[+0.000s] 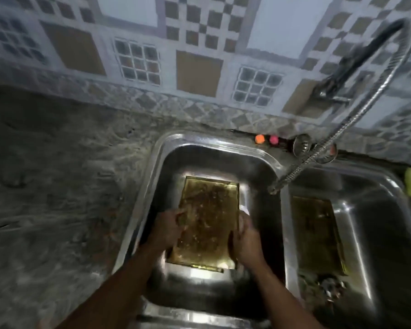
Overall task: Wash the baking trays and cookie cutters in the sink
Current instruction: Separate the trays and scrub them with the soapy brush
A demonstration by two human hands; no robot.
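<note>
**Both hands on a tray in the left basin**

A gold tray lies flat in the left basin of the sink, wet and speckled. The left hand curls its fingers over the tray's left edge. The right hand grips the right edge, with something pale and blurred at its fingertips. A second tray lies in the right basin. The hose ends over the divider between the basins.

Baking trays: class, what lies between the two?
In the head view, the sink's steel divider separates the left tray from the right tray.
</note>
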